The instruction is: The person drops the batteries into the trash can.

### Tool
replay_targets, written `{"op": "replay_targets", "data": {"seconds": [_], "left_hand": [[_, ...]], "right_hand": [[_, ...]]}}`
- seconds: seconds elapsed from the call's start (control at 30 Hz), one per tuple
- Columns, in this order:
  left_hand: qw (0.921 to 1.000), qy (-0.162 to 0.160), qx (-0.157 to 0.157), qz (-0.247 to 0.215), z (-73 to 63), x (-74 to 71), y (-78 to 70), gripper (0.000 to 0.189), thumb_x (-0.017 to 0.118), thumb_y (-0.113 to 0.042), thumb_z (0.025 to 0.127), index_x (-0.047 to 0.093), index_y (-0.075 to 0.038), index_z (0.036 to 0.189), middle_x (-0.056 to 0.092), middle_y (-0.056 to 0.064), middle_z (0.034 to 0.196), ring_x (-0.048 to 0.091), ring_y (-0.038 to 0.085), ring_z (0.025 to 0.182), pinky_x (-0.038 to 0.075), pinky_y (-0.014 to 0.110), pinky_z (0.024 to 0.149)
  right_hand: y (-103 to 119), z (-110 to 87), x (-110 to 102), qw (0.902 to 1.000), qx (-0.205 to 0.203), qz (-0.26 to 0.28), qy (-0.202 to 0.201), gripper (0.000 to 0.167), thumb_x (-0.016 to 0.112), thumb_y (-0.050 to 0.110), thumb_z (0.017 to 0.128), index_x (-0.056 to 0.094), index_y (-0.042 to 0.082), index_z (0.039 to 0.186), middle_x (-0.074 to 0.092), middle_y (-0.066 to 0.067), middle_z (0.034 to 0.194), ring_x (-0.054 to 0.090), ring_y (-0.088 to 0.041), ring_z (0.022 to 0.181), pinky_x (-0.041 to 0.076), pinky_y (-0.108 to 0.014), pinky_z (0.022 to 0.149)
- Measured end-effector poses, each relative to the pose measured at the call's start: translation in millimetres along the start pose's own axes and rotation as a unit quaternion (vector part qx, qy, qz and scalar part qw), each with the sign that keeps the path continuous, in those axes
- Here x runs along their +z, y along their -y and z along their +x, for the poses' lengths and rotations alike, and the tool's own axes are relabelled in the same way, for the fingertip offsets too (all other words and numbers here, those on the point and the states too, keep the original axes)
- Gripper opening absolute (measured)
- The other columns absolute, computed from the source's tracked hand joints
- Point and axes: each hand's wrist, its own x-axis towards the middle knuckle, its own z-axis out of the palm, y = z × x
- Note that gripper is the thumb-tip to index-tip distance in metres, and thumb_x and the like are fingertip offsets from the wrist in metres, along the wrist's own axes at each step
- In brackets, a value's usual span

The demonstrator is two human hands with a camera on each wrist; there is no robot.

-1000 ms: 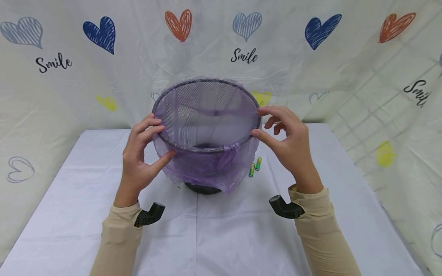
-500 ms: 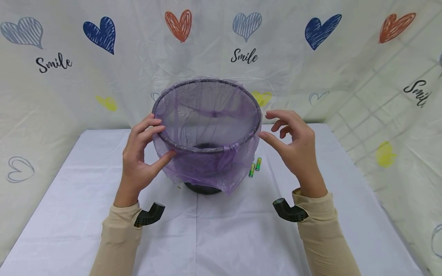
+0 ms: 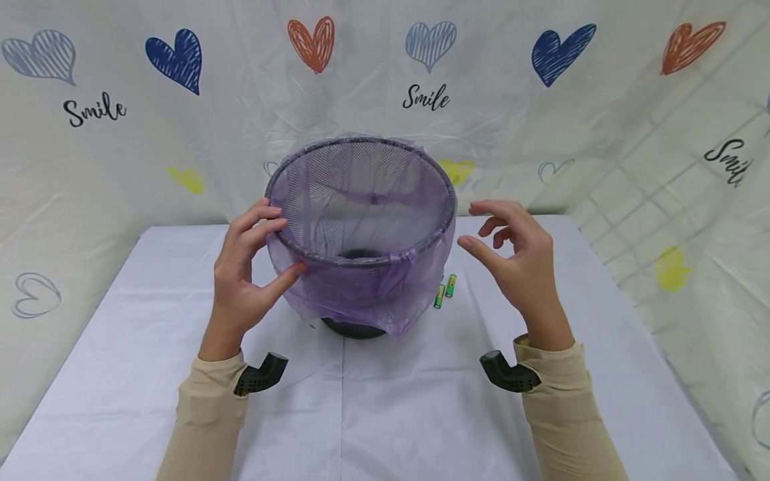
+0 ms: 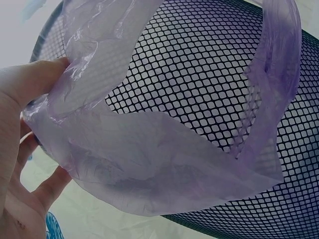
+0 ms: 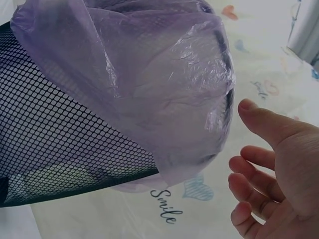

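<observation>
A black mesh wastebasket [image 4: 199,64] stands on the table, lined with a thin purple trash bag [image 3: 355,294]. The bag's top is folded over the rim and hangs loosely down the outside. My left hand [image 3: 240,267] grips the rim's left side through the bag, thumb outside and fingertips over the edge. Just off the right side of the rim is my right hand [image 3: 517,260], thumb and fingers apart and holding nothing. In the right wrist view a gap shows between the right thumb and the bag.
Two green batteries [image 3: 445,291] lie on the white tablecloth [image 3: 409,414] just right of the wastebasket. A white backdrop [image 3: 361,107] with printed hearts rises behind the table and along its right side.
My right hand has let go of the bagged rim and moved right and slightly toward me. The left hand and the wastebasket have stayed in place.
</observation>
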Motion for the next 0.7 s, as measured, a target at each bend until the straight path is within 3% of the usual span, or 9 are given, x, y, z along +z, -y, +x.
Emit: {"op": "replay_targets", "data": {"seconds": [0.4, 0.7], "left_hand": [[1.0000, 0.001, 0.000, 0.003, 0.1, -0.1, 0.9, 0.057, 0.079, -0.026, 0.081, 0.058, 0.015, 0.115, 0.053, 0.028, 0.126, 0.040, 0.041, 0.136, 0.050, 0.027, 0.103], [1.0000, -0.001, -0.003, 0.001, 0.1, 0.7, 0.1, 0.058, 0.079, -0.028, 0.081, 0.057, 0.016, 0.113, 0.053, 0.027, 0.125, 0.040, 0.040, 0.136, 0.050, 0.026, 0.104]], "right_hand": [[-6.2, -10.5, 0.9, 0.9996, 0.023, -0.015, -0.009, 0.044, 0.078, -0.012, 0.070, 0.068, 0.000, 0.111, 0.067, -0.013, 0.103, 0.057, -0.011, 0.078, 0.042, -0.017, 0.064], [-18.8, -17.6, -1.6, 0.9991, 0.037, -0.022, -0.001, 0.044, 0.081, -0.003, 0.072, 0.069, 0.008, 0.113, 0.068, -0.007, 0.105, 0.058, -0.009, 0.080, 0.043, -0.016, 0.065]]}}
